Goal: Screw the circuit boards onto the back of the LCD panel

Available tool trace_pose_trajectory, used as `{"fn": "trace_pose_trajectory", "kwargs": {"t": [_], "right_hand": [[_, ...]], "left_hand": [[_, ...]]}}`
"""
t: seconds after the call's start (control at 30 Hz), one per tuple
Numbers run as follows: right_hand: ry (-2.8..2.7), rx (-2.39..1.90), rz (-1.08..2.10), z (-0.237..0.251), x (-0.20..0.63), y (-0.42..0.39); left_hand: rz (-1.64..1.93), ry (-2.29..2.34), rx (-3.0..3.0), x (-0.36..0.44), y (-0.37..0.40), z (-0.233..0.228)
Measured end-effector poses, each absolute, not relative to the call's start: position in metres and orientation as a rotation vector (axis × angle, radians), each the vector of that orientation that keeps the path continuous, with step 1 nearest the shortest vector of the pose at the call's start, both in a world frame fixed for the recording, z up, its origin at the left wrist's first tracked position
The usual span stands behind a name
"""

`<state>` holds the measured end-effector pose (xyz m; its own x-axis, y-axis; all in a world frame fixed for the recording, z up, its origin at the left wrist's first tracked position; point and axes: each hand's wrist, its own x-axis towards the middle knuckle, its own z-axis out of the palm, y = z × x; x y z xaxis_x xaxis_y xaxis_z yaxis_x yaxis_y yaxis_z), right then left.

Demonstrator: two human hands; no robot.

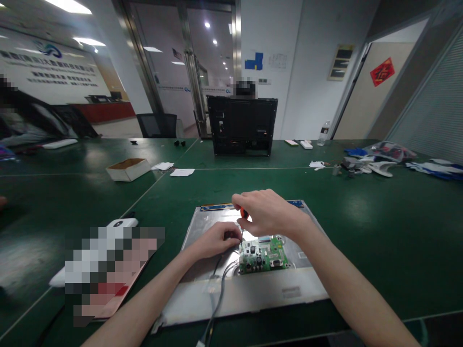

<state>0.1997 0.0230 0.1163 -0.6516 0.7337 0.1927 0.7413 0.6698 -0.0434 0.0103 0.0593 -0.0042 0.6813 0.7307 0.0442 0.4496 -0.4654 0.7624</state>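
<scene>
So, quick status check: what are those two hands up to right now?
Right hand grips orange-handled screwdriver, tip down by green circuit board. Left hand steadies beside it on metal panel. Grey cable trails off near edge.

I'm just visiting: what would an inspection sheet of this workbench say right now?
Surface: green table, several joined together.
Job's things: metal panel lying flat; green circuit board on it; screwdriver with orange handle, tip pointing down by the board.
Clutter: cardboard box, paper scraps, water bottle, plastic bags.
Hands: right hand grips the screwdriver; left hand rests on the panel at the board's left edge.
Cables: grey cable runs from the board off the near edge.
Surroundings: black monitor back standing upright, glass doors, another person's head behind the monitor.
</scene>
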Motion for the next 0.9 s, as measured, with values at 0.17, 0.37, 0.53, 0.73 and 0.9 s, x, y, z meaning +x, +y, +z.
{"fn": "trace_pose_trajectory", "kwargs": {"t": [0.17, 0.37, 0.53, 0.73, 0.9], "right_hand": [[-2.707, -1.171, -0.012, 0.1156, 0.2007, 0.0227], [-2.672, -1.293, -0.084, 0.1167, 0.1966, 0.0250], [-2.697, -1.263, -0.053, 0.1176, 0.1964, 0.0245], [-2.718, -1.152, 0.041, 0.1182, 0.1982, 0.0202], [-2.721, -1.159, -0.005, 0.1167, 0.1975, 0.0214]], "left_hand": [[0.469, 0.888, 2.171, 0.0093, 0.0602, -0.0077], [0.469, 0.924, 2.183, 0.0112, 0.0579, -0.0016], [0.473, 0.922, 2.168, 0.0114, 0.0586, -0.0039], [0.517, 0.905, 2.182, 0.0104, 0.0608, -0.0100], [0.494, 0.906, 2.168, 0.0107, 0.0597, -0.0078]]}}
